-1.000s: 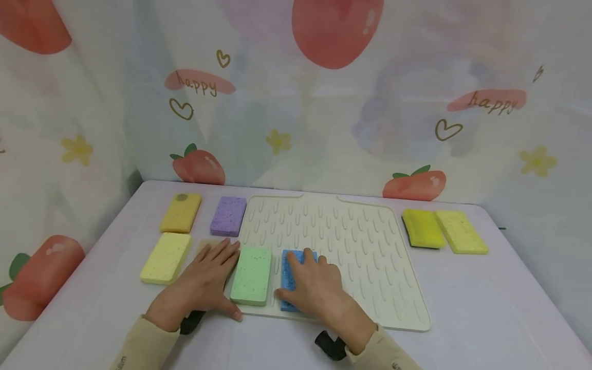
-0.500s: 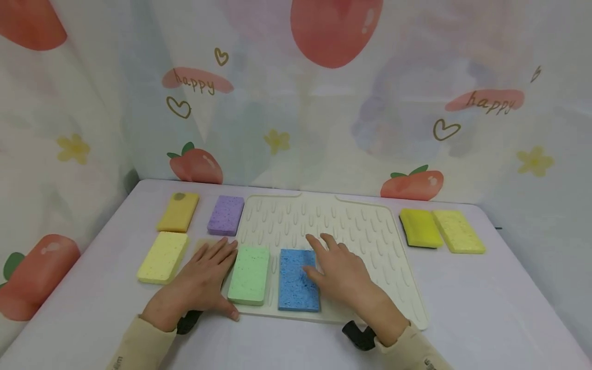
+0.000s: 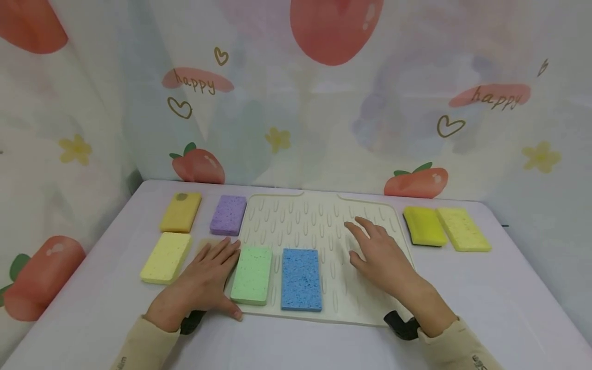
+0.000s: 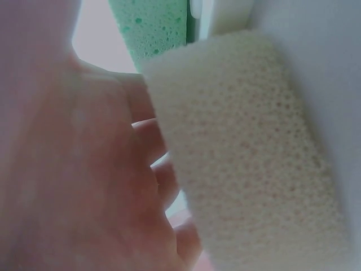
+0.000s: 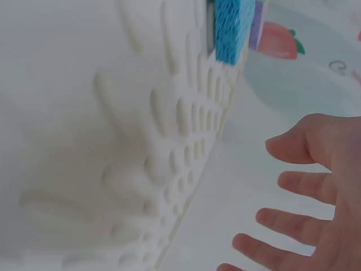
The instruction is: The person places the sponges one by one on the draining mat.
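My left hand point(image 3: 203, 282) rests with straight fingers over a beige sponge point(image 4: 242, 152), most of which it hides in the head view. Just right of that hand lies a green sponge point(image 3: 252, 275) on the left part of the cream ribbed mat point(image 3: 319, 231). A blue sponge point(image 3: 301, 280) lies beside the green one, parallel to it with a narrow gap between. Over the mat's right side my right hand point(image 3: 386, 262) hovers with its fingers spread, holding nothing, apart from the blue sponge.
A purple sponge point(image 3: 228, 215) lies by the mat's back left corner. Further left are a tan sponge point(image 3: 181, 213) and a pale yellow sponge point(image 3: 166, 258). Right of the mat lie a bright yellow sponge point(image 3: 424, 226) with a dark underside and another pale yellow sponge point(image 3: 463, 229).
My right hand has let go of the blue sponge and moved right across the mat. The blue sponge stays beside the green one. My left hand has kept its place.
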Demonstrator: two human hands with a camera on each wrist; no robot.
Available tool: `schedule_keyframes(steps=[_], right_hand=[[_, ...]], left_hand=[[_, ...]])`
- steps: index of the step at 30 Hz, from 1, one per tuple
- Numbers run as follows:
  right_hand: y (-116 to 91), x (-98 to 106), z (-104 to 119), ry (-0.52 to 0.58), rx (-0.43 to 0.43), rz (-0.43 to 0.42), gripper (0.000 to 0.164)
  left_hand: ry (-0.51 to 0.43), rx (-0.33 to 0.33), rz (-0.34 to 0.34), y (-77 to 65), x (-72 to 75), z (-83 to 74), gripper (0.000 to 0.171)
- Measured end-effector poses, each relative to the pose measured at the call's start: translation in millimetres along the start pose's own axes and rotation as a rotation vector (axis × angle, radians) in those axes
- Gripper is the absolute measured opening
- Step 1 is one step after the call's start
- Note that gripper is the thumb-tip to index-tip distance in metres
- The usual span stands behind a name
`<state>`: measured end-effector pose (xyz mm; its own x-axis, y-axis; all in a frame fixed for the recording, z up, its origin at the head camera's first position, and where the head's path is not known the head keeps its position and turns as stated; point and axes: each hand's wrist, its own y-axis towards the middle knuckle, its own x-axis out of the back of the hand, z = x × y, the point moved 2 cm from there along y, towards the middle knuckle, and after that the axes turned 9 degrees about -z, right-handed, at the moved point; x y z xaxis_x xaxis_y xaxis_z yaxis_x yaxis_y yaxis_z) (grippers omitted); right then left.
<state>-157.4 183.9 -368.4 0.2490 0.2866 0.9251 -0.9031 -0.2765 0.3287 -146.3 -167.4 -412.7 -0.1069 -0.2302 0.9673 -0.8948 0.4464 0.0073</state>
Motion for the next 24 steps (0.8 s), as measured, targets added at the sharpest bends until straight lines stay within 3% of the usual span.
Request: schedule_keyframes(steps=[8, 24], right_hand=[[-7.3, 14.2, -37.4, -0.011, 0.06, -0.054, 0.057], [-11.4, 23.8, -106.3, -0.093, 0.003, -0.024, 0.069]], left_hand=[[-0.01, 0.011, 0.007, 0.0, -0.8, -0.6, 0.136], [-0.013, 0.015, 0.01, 0.1, 0.0, -2.8, 0.135]])
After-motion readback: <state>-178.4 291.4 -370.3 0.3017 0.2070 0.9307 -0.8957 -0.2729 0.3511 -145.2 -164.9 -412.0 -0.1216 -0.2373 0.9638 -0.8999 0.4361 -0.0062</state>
